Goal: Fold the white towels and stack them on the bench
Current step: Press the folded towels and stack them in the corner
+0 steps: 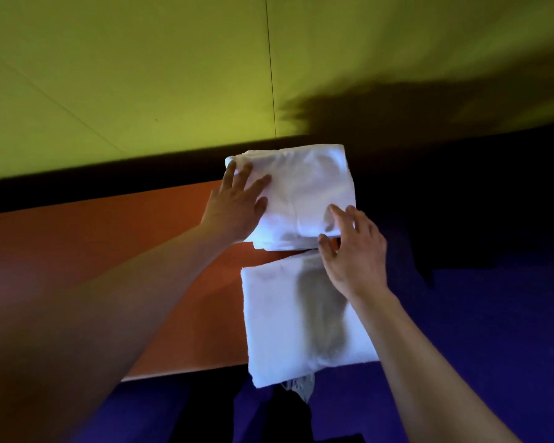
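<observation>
The right hand (354,251) hides the far towel's (301,196) near corner; frame is blurred.

Far folded towel (304,193): plain white. Near folded towel (282,321): plain white, grey shadow across middle. Bench (109,244): orange-brown top. Wall (141,75): yellow-green, thin dark vertical line. Floor (477,330): deep blue-purple.

Head camera looks forward and down, close over the bench (173,282).

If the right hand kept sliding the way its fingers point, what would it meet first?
The right hand points up-left, over the far folded towel. More of that towel comes first, then probably the left hand; depth is unclear.
</observation>
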{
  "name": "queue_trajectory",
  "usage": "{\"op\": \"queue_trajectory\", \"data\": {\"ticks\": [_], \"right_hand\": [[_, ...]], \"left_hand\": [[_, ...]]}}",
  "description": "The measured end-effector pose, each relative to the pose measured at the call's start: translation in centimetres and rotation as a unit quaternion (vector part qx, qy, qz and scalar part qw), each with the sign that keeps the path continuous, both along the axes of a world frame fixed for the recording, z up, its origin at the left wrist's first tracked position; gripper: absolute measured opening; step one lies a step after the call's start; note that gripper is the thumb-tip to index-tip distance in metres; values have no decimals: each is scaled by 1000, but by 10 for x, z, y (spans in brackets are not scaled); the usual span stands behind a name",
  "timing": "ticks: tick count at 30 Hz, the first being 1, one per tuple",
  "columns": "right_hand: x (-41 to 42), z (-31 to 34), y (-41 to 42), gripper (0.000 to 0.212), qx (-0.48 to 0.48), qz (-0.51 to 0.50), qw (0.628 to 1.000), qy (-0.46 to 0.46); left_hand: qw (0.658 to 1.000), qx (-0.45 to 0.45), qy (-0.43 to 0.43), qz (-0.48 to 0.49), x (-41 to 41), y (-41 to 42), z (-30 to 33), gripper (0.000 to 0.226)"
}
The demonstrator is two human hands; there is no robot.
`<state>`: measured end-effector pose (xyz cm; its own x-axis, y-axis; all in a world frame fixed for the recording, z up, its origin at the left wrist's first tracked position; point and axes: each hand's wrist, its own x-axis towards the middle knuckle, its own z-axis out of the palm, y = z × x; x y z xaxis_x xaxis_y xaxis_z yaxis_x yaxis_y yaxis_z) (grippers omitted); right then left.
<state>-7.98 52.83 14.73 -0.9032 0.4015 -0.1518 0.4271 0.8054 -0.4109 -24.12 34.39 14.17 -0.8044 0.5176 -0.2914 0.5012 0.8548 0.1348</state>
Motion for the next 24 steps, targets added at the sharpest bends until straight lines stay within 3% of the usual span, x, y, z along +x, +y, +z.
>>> {"op": "queue_trajectory", "data": {"ticks": [6,14,18,24], "right_hand": [[11,7,8,54,-5,11,996,88],[100,-1,-2,38,-83,48,989,114],[128,-13,-2,33,-113,87,990,14],[122,-24,0,61,-177,133,967,-130]], "left_hand": [[997,55,12,43,38,2,14,52],[988,136,41,61,210,-20,34,41],[989,104,-41,101,251,-27,16,51],[992,6,-71,100,241,-24,-12,61]]}}
